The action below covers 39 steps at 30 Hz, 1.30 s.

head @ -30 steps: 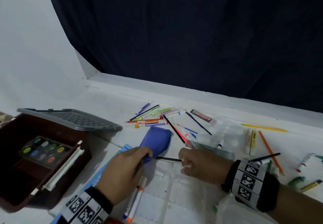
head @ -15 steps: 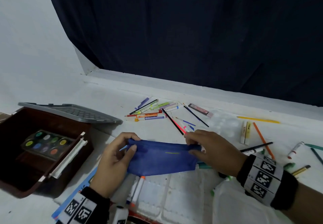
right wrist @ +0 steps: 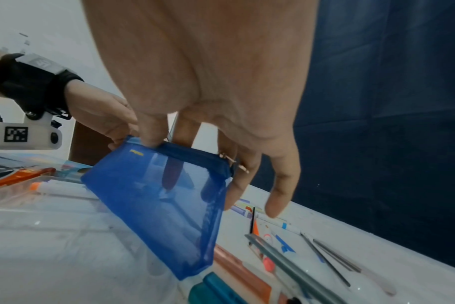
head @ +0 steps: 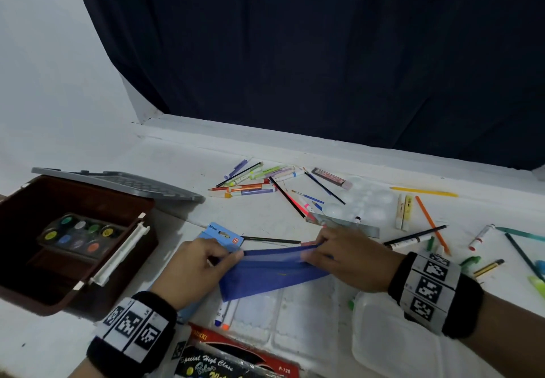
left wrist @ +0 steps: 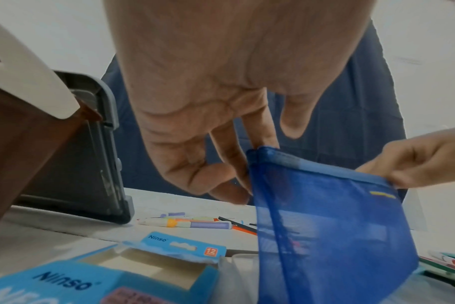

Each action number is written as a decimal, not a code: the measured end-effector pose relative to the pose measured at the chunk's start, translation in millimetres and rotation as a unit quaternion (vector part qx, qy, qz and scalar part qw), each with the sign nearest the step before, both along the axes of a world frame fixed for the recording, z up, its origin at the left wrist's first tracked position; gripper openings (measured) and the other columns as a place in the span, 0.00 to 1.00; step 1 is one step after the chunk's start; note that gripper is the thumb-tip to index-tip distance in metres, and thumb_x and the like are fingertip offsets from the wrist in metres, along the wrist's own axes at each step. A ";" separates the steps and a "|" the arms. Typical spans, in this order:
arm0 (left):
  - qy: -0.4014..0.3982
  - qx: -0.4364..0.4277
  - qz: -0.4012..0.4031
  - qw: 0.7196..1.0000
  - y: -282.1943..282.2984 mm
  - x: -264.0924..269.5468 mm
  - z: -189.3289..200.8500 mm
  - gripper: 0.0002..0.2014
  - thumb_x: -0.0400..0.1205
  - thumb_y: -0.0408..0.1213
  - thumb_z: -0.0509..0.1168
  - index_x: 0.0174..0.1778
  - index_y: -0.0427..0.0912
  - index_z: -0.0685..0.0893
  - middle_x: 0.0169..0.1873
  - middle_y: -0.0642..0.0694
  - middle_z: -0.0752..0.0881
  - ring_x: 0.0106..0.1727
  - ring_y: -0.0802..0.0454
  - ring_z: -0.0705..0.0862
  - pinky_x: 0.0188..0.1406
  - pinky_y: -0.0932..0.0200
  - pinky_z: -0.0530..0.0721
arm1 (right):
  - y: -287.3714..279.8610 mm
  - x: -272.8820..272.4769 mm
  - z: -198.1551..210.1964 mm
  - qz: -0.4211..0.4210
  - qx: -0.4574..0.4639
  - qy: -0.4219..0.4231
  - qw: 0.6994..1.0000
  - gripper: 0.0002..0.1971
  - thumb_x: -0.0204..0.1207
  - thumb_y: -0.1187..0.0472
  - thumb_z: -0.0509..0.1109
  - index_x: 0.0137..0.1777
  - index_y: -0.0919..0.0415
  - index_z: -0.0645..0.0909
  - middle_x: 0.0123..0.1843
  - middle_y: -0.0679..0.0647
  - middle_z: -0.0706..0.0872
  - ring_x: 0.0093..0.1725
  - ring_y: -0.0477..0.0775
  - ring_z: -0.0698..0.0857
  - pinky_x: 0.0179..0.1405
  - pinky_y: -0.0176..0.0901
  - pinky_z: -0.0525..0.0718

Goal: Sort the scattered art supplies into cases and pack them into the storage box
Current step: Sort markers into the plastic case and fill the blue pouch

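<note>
Both hands hold a blue mesh pouch stretched just above the table. My left hand pinches the left end of its top edge, seen close in the left wrist view on the pouch. My right hand pinches the right end by the zipper pull; some of its fingers show through the mesh of the pouch. A thin black brush lies on the table just behind it. The brown storage box stands open at left with a watercolour set inside.
The box's grey lid leans behind it. Scattered markers and pencils lie beyond the hands and to the right. A light blue Ninso carton, a clear tray, a metal ruler and a red packet crowd the near table.
A second ago my left hand held the pouch bunched and my right held the black brush. The brush now lies on the table and both hands stretch the pouch out.
</note>
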<state>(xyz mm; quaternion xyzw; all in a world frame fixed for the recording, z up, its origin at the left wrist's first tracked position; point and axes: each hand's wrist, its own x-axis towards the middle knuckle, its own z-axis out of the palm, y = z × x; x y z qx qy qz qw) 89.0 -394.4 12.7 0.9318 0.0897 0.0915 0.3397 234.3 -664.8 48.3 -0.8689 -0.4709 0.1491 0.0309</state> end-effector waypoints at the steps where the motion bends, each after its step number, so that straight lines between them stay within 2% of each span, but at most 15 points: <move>1: 0.005 0.018 0.003 1.000 -0.6 0.0 -0.6 0.17 0.80 0.55 0.71 0.26 0.52 0.87 0.30 0.55 0.87 0.38 0.58 0.85 0.43 0.53 0.84 | 1.2 -3.0 1.7 -0.011 -0.003 0.001 1.000 0.27 0.85 0.36 0.47 0.57 0.50 0.84 0.55 0.50 0.80 0.57 0.53 0.79 0.60 0.57 0.76; 3: 0.025 0.016 0.001 1.000 -2.4 -0.6 -0.3 0.11 0.79 0.41 0.75 0.32 0.60 0.89 0.37 0.58 0.88 0.42 0.60 0.86 0.47 0.53 0.86 | -0.3 -6.3 1.1 -0.025 0.026 -0.002 0.999 0.22 0.87 0.41 0.53 0.46 0.52 0.83 0.51 0.50 0.81 0.52 0.53 0.80 0.56 0.56 0.79; 5: 0.054 -0.069 -0.021 0.996 -5.1 -4.6 -0.1 0.13 0.78 0.36 0.74 0.46 0.64 0.91 0.51 0.61 0.87 0.53 0.61 0.86 0.53 0.56 0.88 | -3.8 -8.9 0.4 -0.036 0.068 0.005 0.997 0.13 0.83 0.42 0.62 0.43 0.48 0.80 0.47 0.46 0.79 0.48 0.49 0.79 0.52 0.51 0.79; 7: 0.084 -0.116 -0.074 0.987 -9.4 -10.1 1.8 0.22 0.78 0.38 0.70 0.62 0.70 0.85 0.66 0.63 0.82 0.67 0.63 0.81 0.64 0.55 0.85 | -6.3 -12.3 0.6 -0.035 0.098 0.008 0.995 0.11 0.78 0.42 0.69 0.53 0.47 0.81 0.48 0.42 0.78 0.48 0.45 0.77 0.50 0.44 0.77; 9: 0.101 -0.124 -0.115 0.980 -16.0 -14.5 3.1 0.28 0.82 0.34 0.66 0.70 0.74 0.77 0.72 0.64 0.78 0.72 0.64 0.76 0.68 0.55 0.83 | -7.5 -15.6 0.0 -0.028 0.107 0.007 0.994 0.17 0.76 0.43 0.72 0.61 0.49 0.81 0.50 0.41 0.77 0.49 0.43 0.75 0.50 0.40 0.74; 12: 0.084 -0.210 -0.094 0.970 -24.1 -17.2 7.2 0.29 0.86 0.24 0.60 0.67 0.70 0.80 0.71 0.59 0.80 0.70 0.58 0.80 0.60 0.52 0.88 | -12.4 -19.8 0.5 -0.034 0.133 0.027 0.990 0.18 0.77 0.46 0.73 0.64 0.49 0.81 0.53 0.44 0.80 0.50 0.43 0.76 0.50 0.36 0.71; 15: 0.052 -0.317 -0.063 0.945 -28.1 -21.0 15.2 0.29 0.85 0.18 0.58 0.63 0.60 0.87 0.68 0.58 0.84 0.67 0.58 0.83 0.51 0.58 0.88 | -22.3 -21.7 8.9 -0.041 0.210 0.079 0.974 0.16 0.79 0.49 0.73 0.65 0.45 0.81 0.59 0.45 0.82 0.57 0.43 0.80 0.56 0.37 0.77; 18: 0.000 -0.342 -0.074 0.937 -26.2 -27.4 27.3 0.26 0.84 0.15 0.58 0.62 0.50 0.89 0.62 0.59 0.88 0.64 0.56 0.86 0.48 0.63 0.87 | -35.1 -19.8 28.0 -0.073 0.323 0.059 0.942 0.13 0.84 0.54 0.68 0.66 0.50 0.81 0.61 0.41 0.82 0.61 0.42 0.82 0.58 0.30 0.78; 20: -0.030 -0.343 -0.077 0.936 -23.2 -29.7 33.4 0.23 0.83 0.15 0.62 0.64 0.45 0.88 0.63 0.55 0.89 0.65 0.51 0.87 0.51 0.59 0.89 | -46.4 -11.7 38.6 -0.118 0.340 0.040 0.932 0.11 0.84 0.56 0.67 0.65 0.49 0.81 0.61 0.40 0.83 0.62 0.40 0.82 0.56 0.27 0.78; 23: -0.052 -0.366 -0.053 0.928 -23.8 -28.1 41.6 0.17 0.81 0.24 0.68 0.63 0.43 0.89 0.61 0.49 0.90 0.63 0.43 0.88 0.52 0.44 0.89 | -64.6 13.2 38.0 -0.158 0.282 -0.010 0.946 0.08 0.82 0.58 0.69 0.60 0.51 0.83 0.55 0.42 0.85 0.57 0.40 0.82 0.52 0.20 0.73; 25: -0.066 -0.377 -0.031 0.923 -27.2 -23.6 47.1 0.13 0.79 0.30 0.70 0.56 0.46 0.92 0.58 0.47 0.91 0.61 0.45 0.89 0.49 0.40 0.91 | -71.2 33.1 30.4 -0.163 0.207 -0.038 0.964 0.08 0.82 0.57 0.69 0.59 0.51 0.83 0.54 0.44 0.85 0.57 0.45 0.82 0.57 0.32 0.76; 27: -0.088 -0.383 -0.009 0.920 -30.7 -16.8 51.3 0.10 0.78 0.31 0.70 0.51 0.45 0.94 0.55 0.44 0.92 0.58 0.46 0.90 0.44 0.45 0.92 | -73.2 49.8 21.3 -0.164 0.109 -0.053 0.979 0.11 0.82 0.55 0.67 0.63 0.50 0.81 0.58 0.46 0.84 0.61 0.50 0.80 0.62 0.43 0.76; 29: -0.101 -0.392 0.009 0.914 -33.3 -10.0 53.3 0.09 0.77 0.30 0.71 0.49 0.42 0.94 0.53 0.41 0.92 0.57 0.43 0.91 0.44 0.44 0.92 | -71.9 62.1 13.2 -0.158 0.025 -0.059 0.985 0.15 0.83 0.53 0.65 0.68 0.50 0.78 0.64 0.48 0.82 0.65 0.53 0.78 0.66 0.46 0.75; 32: -0.106 -0.404 0.014 0.909 -39.8 -3.1 57.3 0.10 0.77 0.27 0.71 0.51 0.40 0.93 0.54 0.39 0.91 0.57 0.42 0.90 0.45 0.47 0.92 | -66.4 74.6 1.3 -0.136 -0.023 -0.066 0.988 0.18 0.83 0.53 0.63 0.72 0.52 0.77 0.69 0.50 0.80 0.69 0.54 0.78 0.69 0.50 0.76; 39: -0.102 -0.383 0.041 0.917 -60.0 10.7 47.1 0.11 0.79 0.26 0.70 0.54 0.40 0.93 0.55 0.46 0.92 0.58 0.49 0.90 0.46 0.58 0.91 | -58.9 87.7 -24.8 -0.107 -0.070 -0.087 0.988 0.13 0.83 0.51 0.64 0.62 0.56 0.80 0.61 0.54 0.79 0.59 0.57 0.82 0.56 0.51 0.82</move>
